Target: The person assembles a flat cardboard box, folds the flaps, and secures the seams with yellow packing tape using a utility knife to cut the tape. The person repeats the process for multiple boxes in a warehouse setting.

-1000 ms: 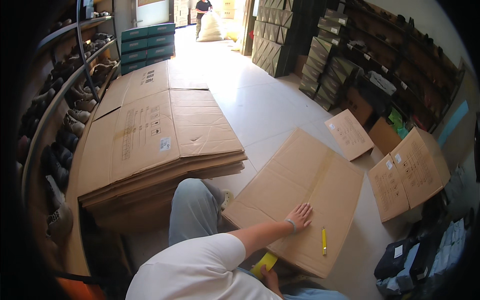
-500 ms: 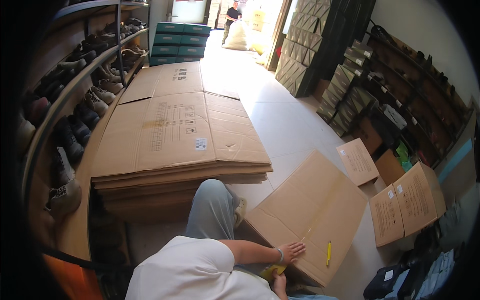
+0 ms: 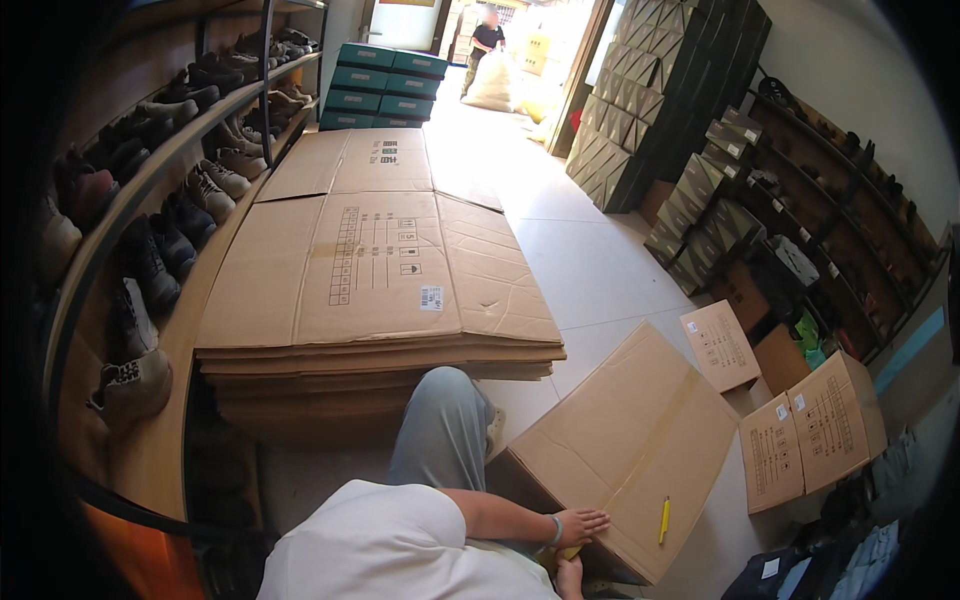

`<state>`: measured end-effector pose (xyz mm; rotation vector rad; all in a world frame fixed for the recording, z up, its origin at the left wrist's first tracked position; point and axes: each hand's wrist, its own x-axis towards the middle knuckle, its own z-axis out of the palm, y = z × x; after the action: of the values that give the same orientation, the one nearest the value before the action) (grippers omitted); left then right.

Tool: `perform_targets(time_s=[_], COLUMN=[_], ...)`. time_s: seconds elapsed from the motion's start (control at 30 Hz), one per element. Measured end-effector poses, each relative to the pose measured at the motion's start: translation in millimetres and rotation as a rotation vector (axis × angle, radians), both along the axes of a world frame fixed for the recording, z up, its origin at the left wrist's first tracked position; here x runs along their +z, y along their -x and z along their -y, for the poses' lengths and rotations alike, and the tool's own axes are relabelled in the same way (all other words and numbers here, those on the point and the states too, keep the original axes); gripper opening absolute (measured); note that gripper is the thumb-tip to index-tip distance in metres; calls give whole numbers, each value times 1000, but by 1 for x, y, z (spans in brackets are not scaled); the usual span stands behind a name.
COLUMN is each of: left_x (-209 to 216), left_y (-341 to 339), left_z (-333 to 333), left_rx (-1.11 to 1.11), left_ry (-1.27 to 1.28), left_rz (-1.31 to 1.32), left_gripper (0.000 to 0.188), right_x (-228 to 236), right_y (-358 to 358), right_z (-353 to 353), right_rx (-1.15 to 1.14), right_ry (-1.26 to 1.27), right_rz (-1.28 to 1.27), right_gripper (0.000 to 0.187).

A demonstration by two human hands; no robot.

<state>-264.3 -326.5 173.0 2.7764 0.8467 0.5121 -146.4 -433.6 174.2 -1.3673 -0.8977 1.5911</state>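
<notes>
A large closed cardboard box point(image 3: 640, 430) stands on the floor in front of me, with a strip of tape along its top seam. My left hand point(image 3: 582, 526), a band at its wrist, lies flat on the box top by the near edge, fingers stretched out. Just below it, my right hand point(image 3: 569, 576) is closed around a yellow object point(image 3: 568, 553), perhaps a tape roll; most of it is hidden by the hands. On the box top, right of my left hand, rests a slim yellow stick-like tool point(image 3: 664, 520), a cutter or a marker.
Flattened cartons point(image 3: 380, 270) are stacked high at the left, beside shelves of shoes point(image 3: 215, 190). Smaller cardboard boxes point(image 3: 815, 430) stand at the right. Stacked shoe boxes point(image 3: 625, 110) line the far wall. A person point(image 3: 487, 40) with a big sack point(image 3: 492, 83) is by the doorway.
My right hand has brought the yellow object closer to the box edge, under my left hand. My left hand stays flat on the box. The whole view has shifted slightly.
</notes>
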Motion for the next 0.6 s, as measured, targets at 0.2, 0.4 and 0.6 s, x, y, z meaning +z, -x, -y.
perform_targets(time_s=[0.2,0.4,0.6], left_x=[5,8,10], left_y=[8,7,14], left_z=[12,22,28], left_rx=[-46,12,24], left_ry=[-4,30,22], left_rz=[-91,-113,-21], left_gripper=[62,60,67], right_x=[22,22,21], right_y=[21,20,17], right_z=[1,2,3], right_rx=[-67,-75,-58], right_ry=[35,48,39], right_rz=[-80,-183,-109], right_gripper=[35,40,42])
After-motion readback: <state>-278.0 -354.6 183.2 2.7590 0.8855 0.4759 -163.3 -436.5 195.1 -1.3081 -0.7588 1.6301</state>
